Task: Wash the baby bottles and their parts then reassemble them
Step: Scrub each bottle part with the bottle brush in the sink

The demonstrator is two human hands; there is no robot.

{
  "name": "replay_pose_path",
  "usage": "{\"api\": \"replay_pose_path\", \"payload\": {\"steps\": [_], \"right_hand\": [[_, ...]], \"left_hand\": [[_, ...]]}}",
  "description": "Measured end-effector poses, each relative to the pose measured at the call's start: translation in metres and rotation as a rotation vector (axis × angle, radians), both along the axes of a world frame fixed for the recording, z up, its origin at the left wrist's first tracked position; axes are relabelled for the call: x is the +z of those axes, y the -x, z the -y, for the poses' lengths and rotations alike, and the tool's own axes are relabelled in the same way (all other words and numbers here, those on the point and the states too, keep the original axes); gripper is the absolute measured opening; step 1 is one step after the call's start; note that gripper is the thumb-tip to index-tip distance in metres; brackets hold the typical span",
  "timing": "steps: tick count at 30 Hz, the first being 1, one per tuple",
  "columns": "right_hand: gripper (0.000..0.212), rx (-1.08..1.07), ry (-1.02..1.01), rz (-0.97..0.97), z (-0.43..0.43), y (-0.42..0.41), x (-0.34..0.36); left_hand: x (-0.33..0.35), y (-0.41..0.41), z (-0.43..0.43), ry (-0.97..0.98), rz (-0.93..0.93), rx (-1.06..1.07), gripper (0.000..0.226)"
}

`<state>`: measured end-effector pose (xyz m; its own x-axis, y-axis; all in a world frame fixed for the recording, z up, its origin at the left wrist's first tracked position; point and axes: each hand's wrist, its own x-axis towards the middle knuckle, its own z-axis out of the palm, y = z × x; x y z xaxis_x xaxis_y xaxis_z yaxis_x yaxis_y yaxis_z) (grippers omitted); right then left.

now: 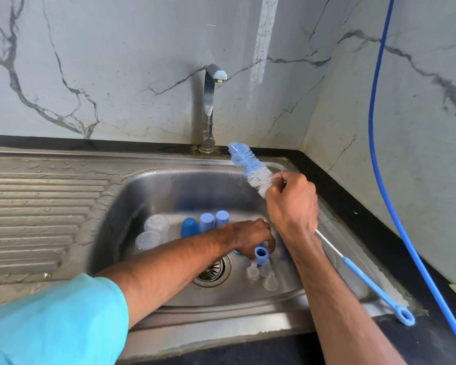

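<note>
My right hand (292, 204) grips a blue-and-white bottle brush (250, 168) just below its bristles, held up over the sink's right side; its long blue handle (374, 284) trails down to the right. My left hand (252, 237) reaches down into the stainless sink basin (169, 196) and its curled fingers rest on a blue screw ring (261, 254). Three clear teats (262, 273) stand just in front of it. Behind stand three blue caps (206, 223) and two clear upturned bottles (152, 233).
A chrome tap (211, 106) rises behind the basin, no water running. The drain strainer (212, 271) lies under my left forearm. A ribbed wet drainboard (37, 206) lies to the left. A blue hose (379, 154) hangs along the right marble wall over the black counter (366, 214).
</note>
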<state>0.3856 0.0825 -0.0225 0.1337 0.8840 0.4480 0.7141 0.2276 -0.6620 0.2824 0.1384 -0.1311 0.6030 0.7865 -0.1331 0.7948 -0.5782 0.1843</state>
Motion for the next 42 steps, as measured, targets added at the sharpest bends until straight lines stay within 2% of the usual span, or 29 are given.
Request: {"api": "replay_pose_path", "payload": {"steps": [3, 6, 10, 17, 21, 25, 27, 31, 33, 36, 42], "right_hand": [[0.021, -0.014, 0.016, 0.003, 0.001, -0.001, 0.001], [0.021, -0.017, 0.027, 0.004, 0.000, -0.001, 0.001], [0.021, 0.007, 0.037, 0.008, 0.000, -0.002, -0.001], [0.029, 0.256, -0.005, 0.106, 0.014, 0.007, -0.003], [0.027, 0.293, -0.024, 0.166, 0.024, 0.013, -0.006], [0.029, 0.345, 0.003, 0.167, 0.030, 0.020, -0.011], [0.029, 0.364, 0.020, 0.174, 0.032, 0.025, -0.014], [0.022, 0.389, 0.024, 0.218, 0.034, 0.028, -0.016], [0.019, 0.377, 0.019, 0.241, 0.035, 0.029, -0.016], [0.017, 0.351, 0.016, 0.270, 0.036, 0.028, -0.014], [0.018, 0.435, -0.048, 0.319, 0.041, 0.027, -0.013]], "left_hand": [[0.008, -0.002, 0.003, 0.021, 0.049, 0.023, 0.025], [0.019, 0.004, 0.005, 0.030, 0.086, 0.039, 0.025], [0.027, 0.020, 0.003, 0.006, 0.211, 0.140, 0.039], [0.073, 0.088, 0.047, 0.039, 0.585, 0.479, 0.031], [0.092, 0.127, 0.087, 0.103, 0.844, 0.680, 0.026], [0.090, 0.157, 0.108, 0.185, 1.360, 0.875, 0.015], [0.086, 0.166, 0.108, 0.233, 1.515, 0.965, 0.010], [0.090, 0.178, 0.105, 0.319, 1.776, 1.033, 0.021], [0.091, 0.181, 0.107, 0.390, 1.815, 0.996, 0.026], [0.088, 0.179, 0.111, 0.475, 1.729, 0.898, 0.029], [0.082, 0.172, 0.114, 0.415, 1.672, 0.866, 0.036]]}}
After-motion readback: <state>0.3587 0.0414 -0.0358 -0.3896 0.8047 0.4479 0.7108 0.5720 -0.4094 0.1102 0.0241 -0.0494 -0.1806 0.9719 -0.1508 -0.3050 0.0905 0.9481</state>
